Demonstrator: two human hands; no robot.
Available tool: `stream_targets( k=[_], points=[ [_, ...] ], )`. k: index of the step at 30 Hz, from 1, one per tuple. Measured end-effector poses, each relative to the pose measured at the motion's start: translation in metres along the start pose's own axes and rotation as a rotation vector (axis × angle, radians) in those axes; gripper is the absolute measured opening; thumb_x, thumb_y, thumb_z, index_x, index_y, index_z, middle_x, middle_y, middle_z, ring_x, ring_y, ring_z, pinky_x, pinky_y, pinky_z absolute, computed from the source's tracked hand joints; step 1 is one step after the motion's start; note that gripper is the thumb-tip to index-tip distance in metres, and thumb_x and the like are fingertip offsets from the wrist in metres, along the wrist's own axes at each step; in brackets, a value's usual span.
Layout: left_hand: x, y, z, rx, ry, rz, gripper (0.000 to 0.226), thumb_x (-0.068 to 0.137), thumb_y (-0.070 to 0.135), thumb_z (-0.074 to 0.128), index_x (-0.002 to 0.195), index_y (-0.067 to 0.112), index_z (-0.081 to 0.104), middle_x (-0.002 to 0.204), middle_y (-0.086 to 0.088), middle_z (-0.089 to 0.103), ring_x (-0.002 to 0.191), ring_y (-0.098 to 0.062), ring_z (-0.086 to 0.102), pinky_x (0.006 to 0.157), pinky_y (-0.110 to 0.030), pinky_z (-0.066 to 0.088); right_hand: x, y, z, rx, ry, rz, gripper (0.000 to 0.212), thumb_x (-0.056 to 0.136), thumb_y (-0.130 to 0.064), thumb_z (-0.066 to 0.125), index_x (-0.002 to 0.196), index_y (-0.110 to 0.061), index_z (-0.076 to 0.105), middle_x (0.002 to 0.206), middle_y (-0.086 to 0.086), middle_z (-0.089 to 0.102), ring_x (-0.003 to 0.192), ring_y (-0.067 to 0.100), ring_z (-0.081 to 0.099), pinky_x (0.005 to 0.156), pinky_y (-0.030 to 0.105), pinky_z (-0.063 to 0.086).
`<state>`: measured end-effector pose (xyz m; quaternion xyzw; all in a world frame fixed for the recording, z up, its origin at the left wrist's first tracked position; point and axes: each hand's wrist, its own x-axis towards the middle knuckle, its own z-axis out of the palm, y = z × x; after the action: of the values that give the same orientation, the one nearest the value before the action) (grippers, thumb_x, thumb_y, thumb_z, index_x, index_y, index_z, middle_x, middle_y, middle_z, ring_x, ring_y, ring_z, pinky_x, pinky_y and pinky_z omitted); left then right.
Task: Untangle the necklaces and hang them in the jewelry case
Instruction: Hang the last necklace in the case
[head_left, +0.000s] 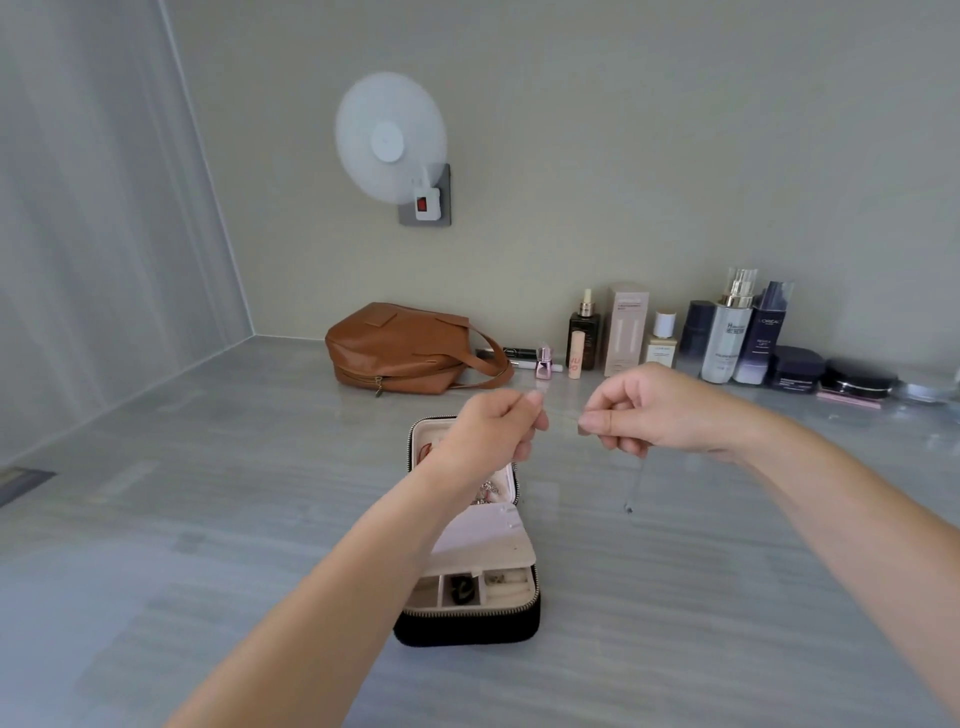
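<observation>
1. Head view, nearest parts: the left forearm (332, 597) enters from the lower left of the frame and the right forearm (831, 519) from the lower right. Both reach towards the centre.
2. Grip state: the left hand (493, 431) and the right hand (654, 410) are raised at frame centre, near each other but apart. Each has curled fingers with the thumb pressed to the forefinger, pinching a fine necklace (635, 491).
3. Task object: the chain is very faint between the two grips, where its long axis runs left to right across the frame. One loose end hangs straight down below the right hand and ends in a small dark piece.
4. Target: the jewelry case (467, 631) lies open on the worktop (208, 519) at lower centre, with its lid upright on the far side. The left hand covers part of the lid, and the hanging points are hidden.
5. Deciding relation: in the picture the lid lies directly below the left grip, while the loose end hangs to the right of the case. The left hand is therefore the nearer one, and the chain probably has to travel down and leftwards.
6. Background: a brown bag (405, 353) and a row of bottles (727, 332) stand along the far edge of the worktop.
</observation>
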<state>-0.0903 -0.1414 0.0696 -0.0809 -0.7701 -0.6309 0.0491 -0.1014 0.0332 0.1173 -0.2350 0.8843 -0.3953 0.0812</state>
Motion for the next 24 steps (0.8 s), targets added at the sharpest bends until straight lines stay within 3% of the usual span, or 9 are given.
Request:
stream_targets(
  k=[5, 9, 14, 17, 20, 22, 24],
  points=[
    [-0.011, -0.007, -0.016, -0.030, 0.007, -0.014, 0.034, 0.097, 0.023, 0.043, 0.066, 0.013, 0.055, 0.051, 0.003, 0.044, 0.052, -0.012, 0.038, 0.066, -0.029, 0.043, 0.002, -0.016, 0.003, 0.059, -0.007, -0.033, 0.010, 0.085, -0.014, 0.062, 0.079, -0.006, 0.066, 0.059, 0.000, 0.059, 0.047, 0.005, 0.050, 0.050, 0.018, 0.045],
    [-0.019, -0.014, -0.022, -0.124, 0.028, -0.046, 0.033, 0.097, 0.022, 0.043, 0.068, 0.011, 0.053, 0.054, 0.002, 0.043, 0.052, -0.014, 0.040, 0.067, -0.031, 0.046, 0.009, -0.029, 0.006, -0.070, 0.023, -0.036, 0.012, 0.081, -0.018, 0.068, 0.079, -0.006, 0.066, 0.059, 0.000, 0.058, 0.049, 0.008, 0.053, 0.054, 0.020, 0.048],
    [-0.033, -0.024, -0.015, -0.277, -0.013, -0.063, 0.033, 0.098, 0.017, 0.040, 0.069, 0.008, 0.052, 0.051, 0.002, 0.043, 0.048, -0.013, 0.040, 0.057, -0.030, 0.043, 0.014, -0.045, 0.020, 0.106, 0.084, -0.029, 0.007, 0.083, -0.015, 0.066, 0.079, -0.009, 0.067, 0.058, -0.001, 0.057, 0.044, 0.004, 0.051, 0.051, 0.018, 0.048],
    [-0.036, -0.025, -0.014, -0.302, 0.008, -0.010, 0.031, 0.099, 0.017, 0.035, 0.080, 0.012, 0.059, 0.065, 0.002, 0.059, 0.060, -0.015, 0.052, 0.064, -0.030, 0.045, 0.017, -0.055, 0.032, 0.201, 0.093, -0.038, 0.007, 0.086, -0.010, 0.061, 0.081, -0.008, 0.066, 0.059, 0.001, 0.058, 0.043, 0.003, 0.051, 0.050, 0.017, 0.049],
    [-0.037, -0.024, -0.017, -0.333, 0.021, 0.057, 0.033, 0.099, 0.025, 0.031, 0.093, 0.020, 0.063, 0.089, 0.006, 0.071, 0.088, -0.007, 0.066, 0.080, -0.018, 0.049, 0.021, -0.061, 0.043, 0.242, 0.080, -0.057, 0.008, 0.088, -0.007, 0.058, 0.083, -0.008, 0.064, 0.058, -0.001, 0.062, 0.047, 0.005, 0.055, 0.056, 0.021, 0.051],
    [-0.040, -0.021, -0.019, -0.404, -0.022, 0.069, 0.037, 0.100, 0.029, 0.027, 0.098, 0.020, 0.064, 0.089, 0.006, 0.073, 0.096, -0.005, 0.066, 0.088, -0.017, 0.048, 0.025, -0.063, 0.048, 0.264, 0.087, -0.068, 0.008, 0.088, -0.006, 0.057, 0.085, -0.008, 0.065, 0.059, -0.002, 0.063, 0.050, 0.005, 0.058, 0.059, 0.021, 0.053],
    [-0.041, -0.020, -0.020, -0.420, -0.040, 0.062, 0.039, 0.100, 0.031, 0.027, 0.100, 0.018, 0.063, 0.083, 0.002, 0.073, 0.091, -0.010, 0.067, 0.091, -0.026, 0.044, 0.027, -0.063, 0.050, 0.297, 0.109, -0.087, 0.009, 0.088, -0.005, 0.057, 0.088, -0.007, 0.065, 0.062, 0.000, 0.063, 0.052, 0.005, 0.060, 0.058, 0.019, 0.054]
  ],
)
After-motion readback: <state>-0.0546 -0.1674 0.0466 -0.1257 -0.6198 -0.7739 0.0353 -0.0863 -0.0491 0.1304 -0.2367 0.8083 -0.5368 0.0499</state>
